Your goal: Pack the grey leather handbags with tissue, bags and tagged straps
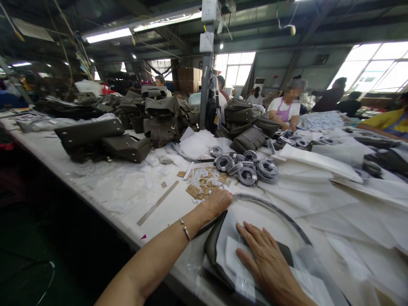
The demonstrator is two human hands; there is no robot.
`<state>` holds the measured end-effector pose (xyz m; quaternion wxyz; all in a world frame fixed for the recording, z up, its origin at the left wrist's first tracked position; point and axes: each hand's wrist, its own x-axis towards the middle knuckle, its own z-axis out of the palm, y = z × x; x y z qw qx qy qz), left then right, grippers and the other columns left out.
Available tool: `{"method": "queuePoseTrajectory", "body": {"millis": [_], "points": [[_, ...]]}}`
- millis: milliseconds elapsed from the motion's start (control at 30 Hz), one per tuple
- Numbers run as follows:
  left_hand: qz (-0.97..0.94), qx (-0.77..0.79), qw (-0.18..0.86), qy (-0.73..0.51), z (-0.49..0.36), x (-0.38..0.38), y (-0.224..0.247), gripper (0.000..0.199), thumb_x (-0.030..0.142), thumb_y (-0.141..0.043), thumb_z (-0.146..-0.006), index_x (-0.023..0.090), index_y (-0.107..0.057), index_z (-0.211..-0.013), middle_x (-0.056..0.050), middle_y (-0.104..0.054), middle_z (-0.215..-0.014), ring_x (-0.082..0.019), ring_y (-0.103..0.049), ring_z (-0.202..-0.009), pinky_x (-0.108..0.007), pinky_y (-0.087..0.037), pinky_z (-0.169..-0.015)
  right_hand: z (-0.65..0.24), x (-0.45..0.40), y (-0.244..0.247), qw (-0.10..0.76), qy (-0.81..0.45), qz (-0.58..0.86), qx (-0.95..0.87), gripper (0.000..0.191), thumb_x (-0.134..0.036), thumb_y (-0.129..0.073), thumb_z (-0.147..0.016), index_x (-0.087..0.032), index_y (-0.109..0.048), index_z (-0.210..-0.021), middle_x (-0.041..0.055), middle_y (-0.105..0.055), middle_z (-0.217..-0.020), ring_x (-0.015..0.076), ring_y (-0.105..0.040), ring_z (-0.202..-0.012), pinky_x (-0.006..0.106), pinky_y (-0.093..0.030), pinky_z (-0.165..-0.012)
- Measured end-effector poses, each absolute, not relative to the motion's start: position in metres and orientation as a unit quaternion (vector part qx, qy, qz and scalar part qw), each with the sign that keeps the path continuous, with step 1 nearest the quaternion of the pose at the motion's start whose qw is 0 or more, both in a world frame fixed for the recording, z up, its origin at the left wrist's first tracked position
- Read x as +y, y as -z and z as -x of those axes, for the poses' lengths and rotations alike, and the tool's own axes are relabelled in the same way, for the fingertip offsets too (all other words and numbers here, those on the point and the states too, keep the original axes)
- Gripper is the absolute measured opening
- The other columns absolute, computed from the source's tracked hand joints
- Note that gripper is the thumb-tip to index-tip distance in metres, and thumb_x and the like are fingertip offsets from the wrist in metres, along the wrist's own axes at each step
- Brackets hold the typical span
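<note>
My left hand (219,200) is closed in a fist around a dark strap (277,208) that curves away to the right over the table. Under my right hand (264,257) lies a dark olive bag (211,243), its near edge facing me. White wrapping sheet (230,255) and clear plastic cover much of the bag. The right palm rests flat on this wrapping, fingers stretched out. Just beyond my left fist is a heap of brown paper tags (204,182) with white strings. What the left fingers press against inside the fist is hidden.
Coiled straps in plastic (247,175) lie beyond the tags. Dark bags (161,114) are piled at the back, with more bags (92,136) at left. White sheets (357,212) spread over the right side. A post (204,93) rises mid-table; a co-worker (285,104) is behind it.
</note>
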<state>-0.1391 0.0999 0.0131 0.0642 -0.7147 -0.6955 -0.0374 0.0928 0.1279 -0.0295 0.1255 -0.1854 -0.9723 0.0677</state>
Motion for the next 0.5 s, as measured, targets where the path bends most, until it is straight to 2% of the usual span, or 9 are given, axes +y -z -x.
{"method": "queuePoseTrajectory", "body": {"millis": [200,300,367,500], "points": [[0.670,-0.742,0.021,0.008,0.136,0.077,-0.025,0.020,0.012,-0.052,-0.087,0.006,-0.068,-0.097,-0.019,-0.072,-0.087,-0.030,-0.072,-0.082,-0.041,-0.059,-0.070,-0.092,0.129,0.030,0.118,-0.060,0.179,-0.975,0.054,-0.056,-0.043,-0.095,-0.030,-0.050,-0.142,0.0072,-0.052,-0.144,0.0307,-0.051,-0.130,0.058,-0.038,-0.110],[0.665,-0.747,0.001,0.003,0.132,0.063,-0.027,0.022,0.019,-0.052,-0.089,0.010,-0.067,-0.102,-0.017,-0.072,-0.094,-0.030,-0.071,-0.085,-0.044,-0.057,-0.075,-0.091,0.129,0.030,0.118,-0.060,0.181,-0.974,0.055,-0.057,-0.044,-0.094,-0.030,-0.050,-0.142,0.0071,-0.052,-0.143,0.0307,-0.051,-0.130,0.058,-0.038,-0.110],[0.660,-0.751,-0.012,0.002,0.133,0.058,-0.026,0.023,0.021,-0.050,-0.090,0.013,-0.067,-0.103,-0.015,-0.072,-0.098,-0.028,-0.071,-0.089,-0.042,-0.056,-0.078,-0.091,0.128,0.030,0.121,-0.058,0.185,-0.974,0.055,-0.057,-0.045,-0.094,-0.030,-0.050,-0.142,0.0071,-0.052,-0.143,0.0304,-0.051,-0.130,0.058,-0.038,-0.110],[0.616,-0.787,-0.032,-0.003,0.150,0.056,-0.024,0.016,0.021,-0.055,-0.086,0.016,-0.069,-0.092,-0.013,-0.073,-0.093,-0.027,-0.070,-0.091,-0.037,-0.054,-0.078,-0.092,0.128,0.030,0.124,-0.055,0.179,-0.974,0.054,-0.055,-0.045,-0.094,-0.030,-0.050,-0.141,0.0069,-0.053,-0.143,0.0302,-0.051,-0.130,0.057,-0.039,-0.109]]}}
